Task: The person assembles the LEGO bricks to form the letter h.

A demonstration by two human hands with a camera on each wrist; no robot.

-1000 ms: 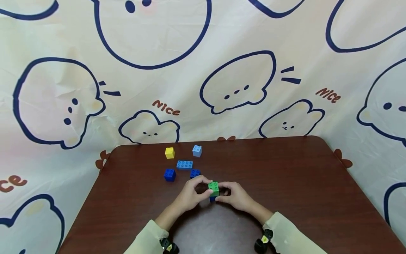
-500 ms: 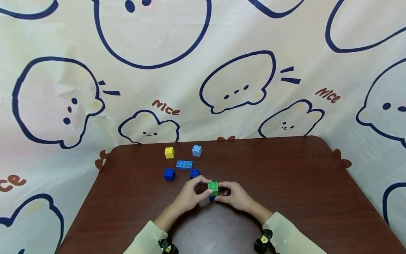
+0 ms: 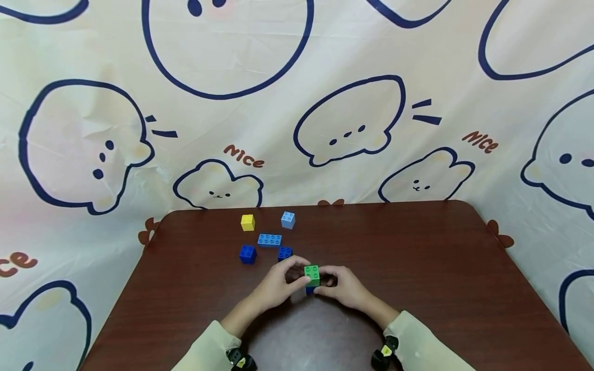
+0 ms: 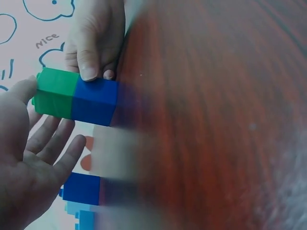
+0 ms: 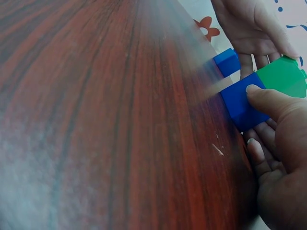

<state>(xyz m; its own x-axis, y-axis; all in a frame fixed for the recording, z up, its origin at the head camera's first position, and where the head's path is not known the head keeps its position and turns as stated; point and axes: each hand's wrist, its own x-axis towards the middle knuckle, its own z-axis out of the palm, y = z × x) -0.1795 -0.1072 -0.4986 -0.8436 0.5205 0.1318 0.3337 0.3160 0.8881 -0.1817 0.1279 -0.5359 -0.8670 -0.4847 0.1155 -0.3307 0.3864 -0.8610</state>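
Observation:
A green building brick point(image 3: 312, 276) sits squarely on top of a dark blue building brick point(image 4: 98, 103), and the pair stands upright on the table. My left hand point(image 3: 276, 286) pinches the green brick between thumb and fingers from the left. From the right, my right hand point(image 3: 349, 289) grips the lower blue brick, its thumb point(image 5: 266, 99) flat on one face. Just behind my left fingers lies another dark blue brick point(image 3: 285, 253), partly hidden by the hand.
Further back on the brown table point(image 3: 417, 268) are a long light blue brick point(image 3: 270, 240), a dark blue brick point(image 3: 248, 254), a yellow brick point(image 3: 248, 222) and a small light blue brick point(image 3: 288, 220). A patterned cloth point(image 3: 278, 129) hangs behind the table.
Both hands keep their hold on the stacked bricks, with hardly any motion. The head view has shifted very slightly.

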